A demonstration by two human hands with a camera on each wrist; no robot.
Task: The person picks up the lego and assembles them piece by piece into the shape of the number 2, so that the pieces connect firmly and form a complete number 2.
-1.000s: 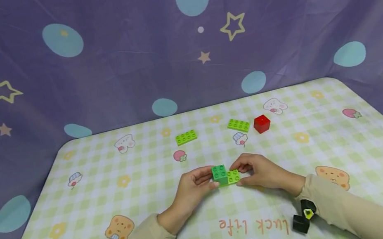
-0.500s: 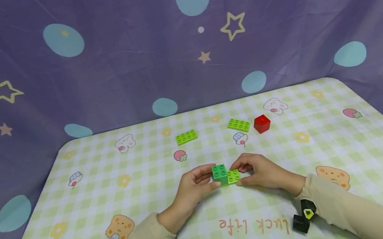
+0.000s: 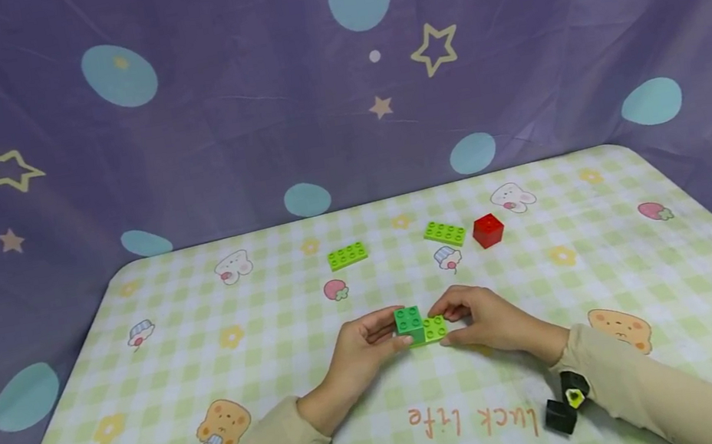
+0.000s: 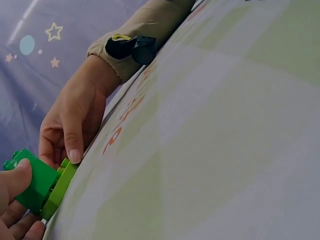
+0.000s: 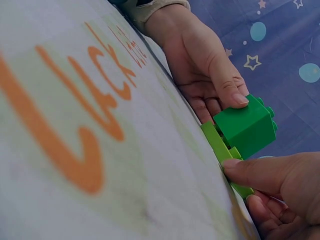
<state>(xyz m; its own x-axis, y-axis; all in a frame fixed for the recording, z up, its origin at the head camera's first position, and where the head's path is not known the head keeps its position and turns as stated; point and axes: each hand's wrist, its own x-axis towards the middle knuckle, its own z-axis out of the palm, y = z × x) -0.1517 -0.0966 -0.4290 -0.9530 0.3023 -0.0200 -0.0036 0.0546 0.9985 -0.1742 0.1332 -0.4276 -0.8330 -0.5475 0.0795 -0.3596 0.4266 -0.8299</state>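
Observation:
In the head view a dark green square building brick [image 3: 409, 324] sits over the left half of a lime green studded plate [image 3: 435, 328] on the table. My left hand [image 3: 358, 350] pinches the brick, thumb in front and fingers behind. With thumb and fingers, my right hand [image 3: 493, 318] grips the plate's right end. Seen from the right wrist, the green brick [image 5: 247, 127] leans a little off the lime plate [image 5: 220, 145], with a narrow gap between them. Part of the plate is hidden under the brick and behind fingers.
Farther back on the checked tablecloth [image 3: 282, 288] lie a lime plate [image 3: 347, 256] and another lime plate [image 3: 445, 233]. A red brick [image 3: 488, 230] stands beside the right one. A purple patterned curtain [image 3: 211, 144] hangs behind the table's far edge.
The left hand and the green brick have shifted very slightly right. The right hand, the plate it grips and the pieces at the back look unchanged.

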